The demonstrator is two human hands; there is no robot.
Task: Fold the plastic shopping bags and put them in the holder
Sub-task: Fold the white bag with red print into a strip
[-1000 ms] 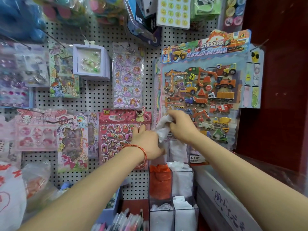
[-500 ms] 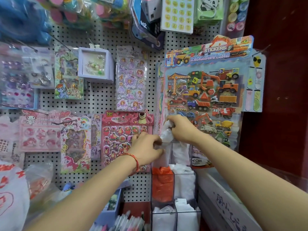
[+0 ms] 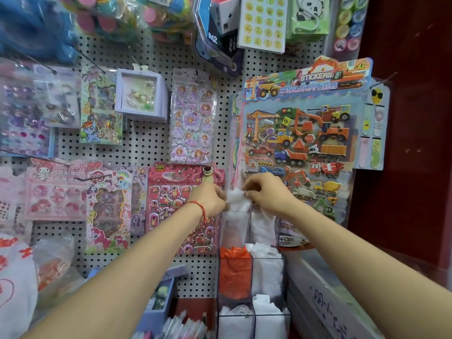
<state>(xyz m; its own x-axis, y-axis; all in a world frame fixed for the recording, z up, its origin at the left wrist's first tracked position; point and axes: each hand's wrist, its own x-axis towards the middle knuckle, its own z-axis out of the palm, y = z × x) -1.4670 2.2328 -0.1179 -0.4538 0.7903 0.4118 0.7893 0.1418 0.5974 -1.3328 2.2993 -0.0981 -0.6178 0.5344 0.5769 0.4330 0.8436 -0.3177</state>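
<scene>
A clear acrylic holder (image 3: pixel 267 259) with several compartments hangs on the pegboard. It holds folded white bags and an orange bag (image 3: pixel 235 272). At the mouth of its top left compartment sits a folded white plastic bag (image 3: pixel 236 198). My left hand (image 3: pixel 210 199) pinches the bag's left side, and my right hand (image 3: pixel 265 192) pinches its right side from above. Both hands are at the top rim of the holder.
Sticker packs cover the white pegboard (image 3: pixel 146 140), with a large construction sticker sheet (image 3: pixel 300 143) behind my right hand. A loose white and red plastic bag (image 3: pixel 14 285) lies at lower left. A dark red wall (image 3: pixel 411 143) stands at right, and a counter edge (image 3: pixel 325 297) below it.
My left hand has moved up and right onto the white bag. My right hand has kept hold of it and lowered it toward the holder's top left compartment.
</scene>
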